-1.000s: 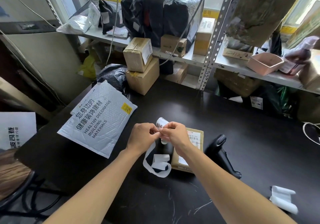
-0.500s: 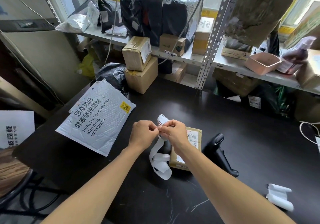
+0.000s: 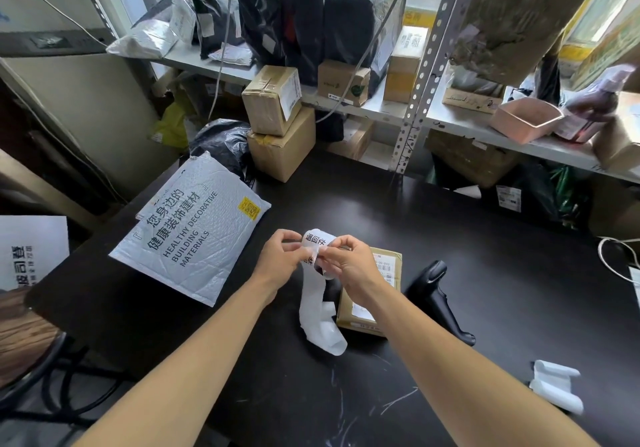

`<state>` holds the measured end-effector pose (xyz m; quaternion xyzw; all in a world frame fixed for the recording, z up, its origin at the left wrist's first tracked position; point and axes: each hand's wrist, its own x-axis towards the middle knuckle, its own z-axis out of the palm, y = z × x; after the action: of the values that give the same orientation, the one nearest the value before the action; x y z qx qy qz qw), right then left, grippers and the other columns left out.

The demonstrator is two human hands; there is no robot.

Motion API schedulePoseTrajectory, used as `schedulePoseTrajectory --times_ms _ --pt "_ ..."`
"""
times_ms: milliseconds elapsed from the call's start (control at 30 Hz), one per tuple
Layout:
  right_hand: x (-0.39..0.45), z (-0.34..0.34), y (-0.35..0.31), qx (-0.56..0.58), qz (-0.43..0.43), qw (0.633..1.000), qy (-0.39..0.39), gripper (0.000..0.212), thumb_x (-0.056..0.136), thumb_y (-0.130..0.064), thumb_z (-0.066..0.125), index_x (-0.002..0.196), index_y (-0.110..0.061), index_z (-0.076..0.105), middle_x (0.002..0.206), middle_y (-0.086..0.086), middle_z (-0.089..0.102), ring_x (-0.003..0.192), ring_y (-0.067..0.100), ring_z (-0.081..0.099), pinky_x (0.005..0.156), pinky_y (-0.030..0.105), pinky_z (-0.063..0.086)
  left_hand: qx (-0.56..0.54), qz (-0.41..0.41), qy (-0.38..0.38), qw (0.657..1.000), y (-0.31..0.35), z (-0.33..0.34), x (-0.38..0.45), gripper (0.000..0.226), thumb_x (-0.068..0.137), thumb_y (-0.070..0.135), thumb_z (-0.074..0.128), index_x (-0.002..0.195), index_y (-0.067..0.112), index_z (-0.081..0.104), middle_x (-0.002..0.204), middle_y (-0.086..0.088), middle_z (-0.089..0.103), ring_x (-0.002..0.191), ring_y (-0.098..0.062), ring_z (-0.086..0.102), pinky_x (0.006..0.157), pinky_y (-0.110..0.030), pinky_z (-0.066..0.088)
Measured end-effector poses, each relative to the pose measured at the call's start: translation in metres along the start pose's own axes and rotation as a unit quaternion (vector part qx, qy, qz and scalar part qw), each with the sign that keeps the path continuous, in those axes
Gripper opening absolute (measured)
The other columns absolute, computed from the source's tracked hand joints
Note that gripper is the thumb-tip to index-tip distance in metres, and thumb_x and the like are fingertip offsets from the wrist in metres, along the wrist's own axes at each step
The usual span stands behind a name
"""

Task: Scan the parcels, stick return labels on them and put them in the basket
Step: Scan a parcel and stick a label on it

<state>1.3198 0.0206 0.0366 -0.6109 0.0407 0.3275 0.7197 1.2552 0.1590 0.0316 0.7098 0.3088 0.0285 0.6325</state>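
While both hands met at frame centre, the scene read so:
Label strip: white paper strip of printed return labels, long axis vertical, tail curling onto the black tabletop.
Left hand: pinched the strip's top.
Right hand: pinched it too.
Parcel: small brown cardboard box, lower centre, lengthwise toward the viewer.

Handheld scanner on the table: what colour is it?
Black, as the head view shows: the scanner lies on the table.

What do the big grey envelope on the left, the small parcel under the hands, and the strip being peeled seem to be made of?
Grey envelope: likely plastic bubble mailer, matt, dimpled surface.
Small parcel: brown cardboard, a paper label stuck on.
Label strip: thin white paper, probably glossy backing, curling loosely; the left hand and right hand pinch it.
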Motion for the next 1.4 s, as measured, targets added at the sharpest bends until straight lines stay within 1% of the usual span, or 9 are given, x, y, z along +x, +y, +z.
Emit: schedulePoseTrajectory --times_ms 133,300,467,600,767,1000,1167,1300,1400 --pt "-0.001 -0.004 0.001 0.057 0.033 0.997 -0.039 0.023 0.085 0.01 0.069 0.094 -0.006 0.055 0.107 0.024 0.07 0.089 0.032 0.074 0.071 0.029 0.059 -0.097 -0.001 -0.005 0.995 -0.004 -0.005 -0.002 0.024 0.09 -0.005 0.064 0.105 0.013 0.057 0.101 -0.015 0.071 0.097 -0.03 0.071 0.086 -0.045 0.059" --pt "-0.003 -0.001 0.0 0.024 0.038 0.996 -0.071 0.023 0.086 0.009 0.068 0.099 -0.005 0.055 0.106 0.025 0.071 0.082 0.03 0.074 0.07 0.027 0.059 -0.046 0.052 0.028 0.997 -0.007 -0.005 -0.001 0.015 0.089 -0.005 0.067 0.088 0.011 0.068 0.099 -0.009 0.072 0.096 -0.026 0.072 0.079 -0.039 0.062" --pt "0.002 0.0 0.001 -0.011 0.027 0.998 -0.057 0.023 0.082 0.007 0.071 0.096 -0.007 0.058 0.099 0.021 0.068 0.078 0.026 0.072 0.088 0.039 0.058 -0.047 0.081 0.011 0.996 -0.005 -0.006 -0.001 0.016 0.087 0.0 0.071 0.095 0.012 0.075 0.102 -0.006 0.074 0.097 -0.021 0.072 0.084 -0.036 0.061" --pt "-0.001 -0.002 -0.004 0.0 0.033 0.997 -0.074 0.009 0.088 0.003 0.063 0.091 -0.005 0.061 0.081 0.016 0.071 0.073 0.023 0.072 0.076 0.029 0.059 -0.059 0.078 -0.012 0.995 -0.004 -0.011 -0.003 0.022 0.085 -0.003 0.072 0.104 0.008 0.075 0.108 -0.005 0.072 0.102 -0.021 0.069 0.085 -0.031 0.06" --pt "-0.004 0.0 -0.005 -0.027 0.06 0.994 -0.091 0.01 0.093 -0.007 0.059 0.09 -0.004 0.068 0.081 0.014 0.071 0.073 0.021 0.069 0.065 0.024 0.055 -0.033 0.099 -0.028 0.994 -0.004 -0.013 -0.002 0.03 0.082 -0.003 0.074 0.109 0.012 0.075 0.114 -0.005 0.07 0.11 -0.023 0.066 0.091 -0.031 0.058" --pt "-0.002 0.0 -0.005 -0.073 0.052 0.992 -0.087 0.019 0.091 -0.007 0.056 0.075 -0.01 0.066 0.068 0.006 0.058 0.054 0.012 0.05 0.052 0.018 0.043 0.152 0.183 0.032 0.971 -0.007 -0.01 0.0 0.018 0.08 0.014 0.082 0.085 0.03 0.074 0.138 0.005 0.046 0.126 -0.01 0.044 0.095 -0.019 0.04" --pt "0.0 -0.002 -0.004 -0.094 0.073 0.991 -0.061 0.016 0.09 -0.009 0.056 0.075 -0.009 0.063 0.063 0.003 0.052 0.052 0.01 0.044 0.05 0.018 0.038 0.202 0.229 0.004 0.952 -0.01 -0.012 -0.006 0.017 0.083 0.017 0.079 0.1 0.022 0.078 0.117 0.008 0.064 0.113 -0.01 0.057 0.093 -0.026 0.051" --pt "0.003 0.001 0.001 -0.062 0.093 0.993 -0.044 0.014 0.084 -0.016 0.055 0.087 -0.008 0.066 0.068 0.002 0.059 0.064 0.013 0.053 0.063 0.024 0.043 0.132 0.153 -0.039 0.979 -0.012 -0.009 -0.005 0.037 0.089 0.021 0.074 0.124 0.026 0.065 0.123 0.005 0.063 0.112 -0.013 0.061 0.092 -0.033 0.058" --pt "0.004 0.002 0.002 -0.037 0.102 0.992 -0.067 0.029 0.087 -0.02 0.057 0.11 -0.007 0.069 0.087 0.004 0.072 0.082 0.017 0.067 0.072 0.028 0.051 0.004 0.058 -0.035 0.998 -0.014 -0.006 -0.004 0.036 0.088 0.014 0.074 0.121 0.025 0.064 0.119 0.0 0.065 0.111 -0.02 0.063 0.089 -0.038 0.06"
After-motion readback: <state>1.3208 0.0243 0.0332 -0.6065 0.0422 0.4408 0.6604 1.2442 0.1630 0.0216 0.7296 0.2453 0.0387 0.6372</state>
